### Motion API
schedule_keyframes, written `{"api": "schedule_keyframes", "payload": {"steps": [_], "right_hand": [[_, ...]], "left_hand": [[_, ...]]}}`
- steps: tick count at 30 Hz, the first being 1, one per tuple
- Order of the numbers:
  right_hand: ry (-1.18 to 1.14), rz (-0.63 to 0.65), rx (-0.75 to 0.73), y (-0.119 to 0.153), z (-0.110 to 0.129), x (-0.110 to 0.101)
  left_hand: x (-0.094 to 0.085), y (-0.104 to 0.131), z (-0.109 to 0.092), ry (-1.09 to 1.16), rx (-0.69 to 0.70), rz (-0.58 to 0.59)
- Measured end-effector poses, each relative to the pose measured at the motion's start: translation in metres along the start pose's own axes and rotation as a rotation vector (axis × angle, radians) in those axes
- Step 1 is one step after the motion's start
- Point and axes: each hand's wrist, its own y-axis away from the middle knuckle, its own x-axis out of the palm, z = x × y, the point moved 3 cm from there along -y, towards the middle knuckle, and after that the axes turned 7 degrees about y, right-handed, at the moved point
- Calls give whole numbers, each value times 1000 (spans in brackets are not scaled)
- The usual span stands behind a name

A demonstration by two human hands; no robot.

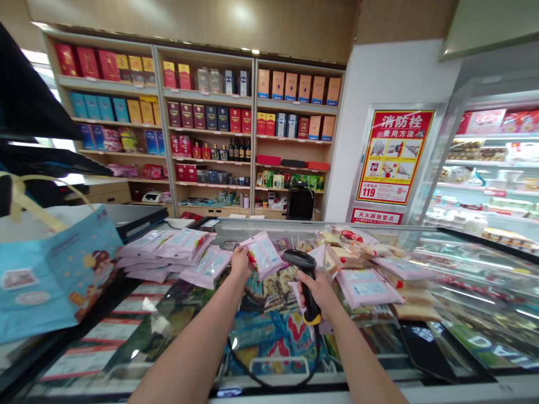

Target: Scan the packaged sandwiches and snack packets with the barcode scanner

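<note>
A soft packet (266,255), probably light
Left hand (241,262) pinches its edge, seemingly the surest hold; right hand (316,292) grips a scanner (310,307).

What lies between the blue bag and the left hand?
Pale pink packets, in a pile with one at its side, lie between the blue bag and the left hand, in the head view.

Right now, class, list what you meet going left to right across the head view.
Blue bag, stack of pale packets, left hand, held packet, handheld scanner, red poster, lit display shelves.
</note>
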Motion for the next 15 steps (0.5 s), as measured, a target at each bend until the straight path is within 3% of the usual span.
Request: {"api": "schedule_keyframes", "payload": {"steps": [5, 15], "right_hand": [[121, 102, 33, 6, -2, 4], [181, 116, 51, 14, 4, 6]], "left_hand": [[-2, -7, -11, -71, 171, 32], [8, -2, -10, -194, 183, 89]]}}
